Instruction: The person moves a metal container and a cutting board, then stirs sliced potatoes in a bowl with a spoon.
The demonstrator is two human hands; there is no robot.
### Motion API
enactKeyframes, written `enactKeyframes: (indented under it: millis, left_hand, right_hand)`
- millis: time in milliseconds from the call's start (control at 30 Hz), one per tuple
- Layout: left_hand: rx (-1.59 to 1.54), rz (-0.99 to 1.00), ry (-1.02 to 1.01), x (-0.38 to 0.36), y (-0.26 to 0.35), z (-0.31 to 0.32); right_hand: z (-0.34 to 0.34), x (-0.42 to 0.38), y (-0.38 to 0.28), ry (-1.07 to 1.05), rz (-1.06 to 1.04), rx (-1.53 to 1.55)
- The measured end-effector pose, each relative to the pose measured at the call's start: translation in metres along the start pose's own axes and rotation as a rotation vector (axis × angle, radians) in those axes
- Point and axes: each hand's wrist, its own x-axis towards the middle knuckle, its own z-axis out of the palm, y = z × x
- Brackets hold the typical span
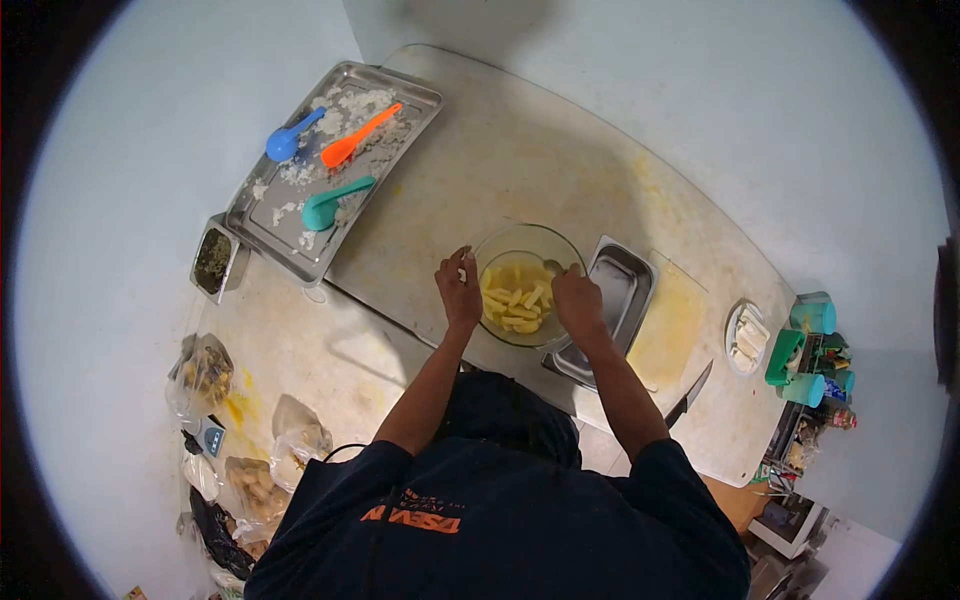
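Note:
A clear glass bowl (530, 233) of yellow cut strips (516, 310) in liquid stands on the counter before me. At its right rim my right hand (578, 300) is closed on a metal spoon (553, 267), whose bowl shows over the inside of the glass. My left hand (460, 287) is beside the left rim, its fingers curled; what is between them, if anything, is too small to make out. An empty-looking metal pan (648, 290) sits just right of the bowl, partly behind my right hand and forearm.
A metal tray (240, 222) with white crumbs and blue, orange and teal scoops lies upper left, beside a small metal container (213, 262). A knife (690, 394), yellow board (668, 325) and plate of white pieces (748, 338) are right. Bags (255, 490) lie lower left.

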Motion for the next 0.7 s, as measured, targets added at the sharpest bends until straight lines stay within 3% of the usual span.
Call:
enactKeyframes:
  millis: [100, 300, 400, 600, 700]
  left_hand:
    - [0.002, 0.026, 0.007, 0.000, -0.001, 0.000]
    - [0.034, 0.053, 0.018, 0.000, 0.001, -0.002]
    - [0.041, 0.032, 0.004, 0.000, 0.001, -0.002]
    - [0.029, 0.041, 0.029, -0.001, -0.005, 0.002]
    - [0.031, 0.028, 0.012, 0.000, -0.005, 0.001]
  right_hand:
    - [0.026, 0.004, -0.006, 0.003, 0.011, -0.018]
    - [0.011, -0.003, -0.005, -0.103, -0.069, 0.014]
    - [0.026, -0.001, 0.002, -0.015, -0.114, 0.091]
    - [0.048, 0.004, -0.008, -0.332, -0.139, 0.240]
    - [0.056, 0.004, -0.010, -0.325, -0.140, 0.363]
